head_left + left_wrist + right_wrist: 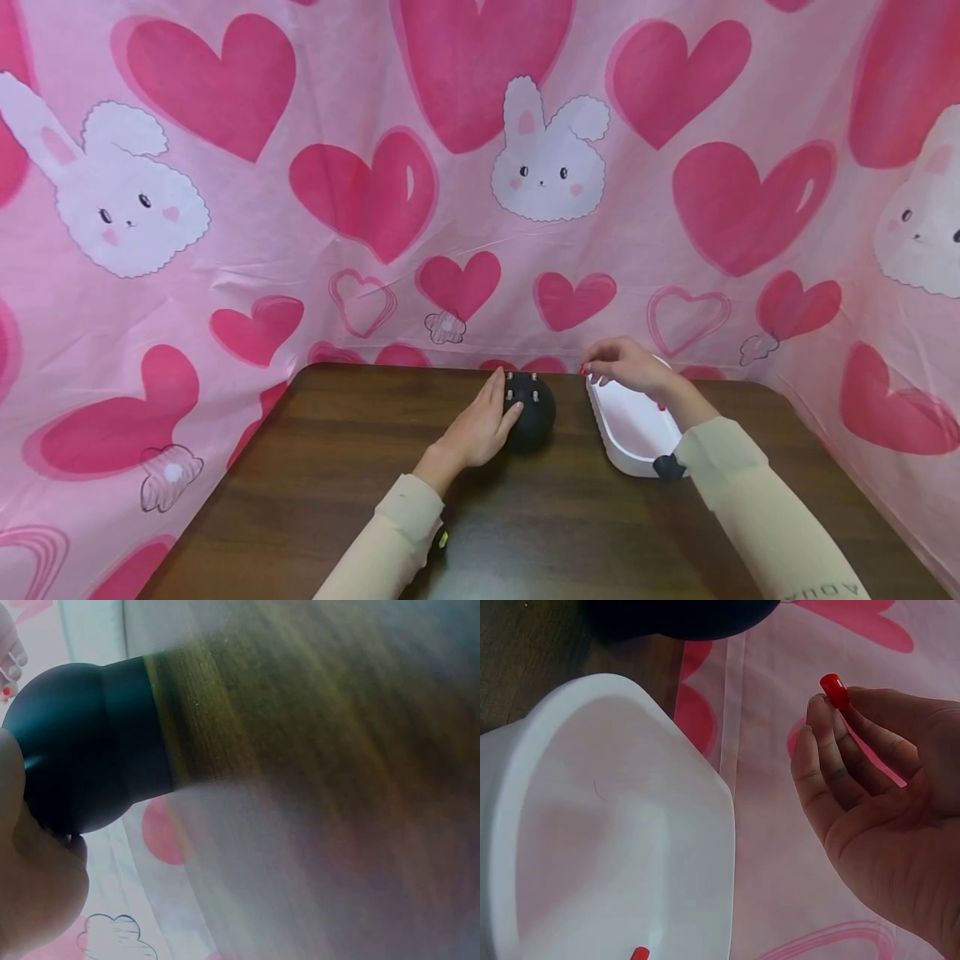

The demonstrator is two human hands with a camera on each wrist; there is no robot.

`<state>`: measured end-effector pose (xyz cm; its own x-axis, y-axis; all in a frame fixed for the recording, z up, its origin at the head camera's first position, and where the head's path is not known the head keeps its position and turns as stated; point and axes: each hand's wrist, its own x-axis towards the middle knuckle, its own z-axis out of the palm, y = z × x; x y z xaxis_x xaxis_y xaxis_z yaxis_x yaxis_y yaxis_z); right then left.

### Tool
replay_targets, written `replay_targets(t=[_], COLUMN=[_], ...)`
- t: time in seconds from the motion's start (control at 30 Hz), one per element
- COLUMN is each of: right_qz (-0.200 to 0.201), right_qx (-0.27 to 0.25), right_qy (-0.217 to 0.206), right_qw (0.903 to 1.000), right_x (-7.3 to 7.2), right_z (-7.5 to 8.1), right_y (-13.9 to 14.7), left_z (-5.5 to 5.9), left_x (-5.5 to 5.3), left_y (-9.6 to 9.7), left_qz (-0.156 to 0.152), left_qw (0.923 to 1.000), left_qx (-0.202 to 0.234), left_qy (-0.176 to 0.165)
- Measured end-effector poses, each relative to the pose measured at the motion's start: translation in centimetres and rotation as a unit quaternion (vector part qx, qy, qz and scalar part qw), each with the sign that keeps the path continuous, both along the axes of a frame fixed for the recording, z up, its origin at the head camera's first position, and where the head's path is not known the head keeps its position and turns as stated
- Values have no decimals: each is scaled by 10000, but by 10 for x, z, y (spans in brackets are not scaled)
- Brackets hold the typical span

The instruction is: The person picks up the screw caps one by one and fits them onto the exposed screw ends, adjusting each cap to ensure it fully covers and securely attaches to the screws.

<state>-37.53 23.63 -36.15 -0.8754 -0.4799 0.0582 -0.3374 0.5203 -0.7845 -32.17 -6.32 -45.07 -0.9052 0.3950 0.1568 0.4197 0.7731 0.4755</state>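
Observation:
A black round ball-shaped stand [532, 422] with several small metallic pegs on its top stands on the table. The left wrist view shows its narrower cylindrical base [137, 729]. Against its left side lies my left hand [474, 427], fingers extended along it and thumb touching the front. My right hand [624, 364] is over the far end of a white tray [628, 462]. Between thumb and fingertips it pinches a small red cylindrical piece [834, 691]. Another red piece [640, 953] is inside the tray.
The brown wooden table [360, 492] runs back to a pink curtain [465, 233] printed with hearts and rabbits, which also hangs along both sides. The tray stands to the right of the black stand, with a gap between them.

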Motion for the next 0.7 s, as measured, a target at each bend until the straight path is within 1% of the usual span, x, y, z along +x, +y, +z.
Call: replay_targets(t=[0.07, 0.2, 0.53, 0.7], right_qz=[2, 90, 281, 340], right_qx=[-60, -161, -304, -351], right_qy=[-54, -32, 153, 152], right_qw=[10000, 9998, 9990, 9987], right_x=[0, 1, 3, 5], right_z=[-1, -2, -2, -3], right_y=[-1, -4, -12, -17], left_z=[0, 0, 0, -1], left_x=[0, 0, 0, 0], left_y=[0, 0, 0, 1], left_qz=[6, -4, -7, -17], left_qw=[10000, 10000, 10000, 10000], left_qx=[2, 8, 0, 17], left_qy=[-9, -5, 20, 47])
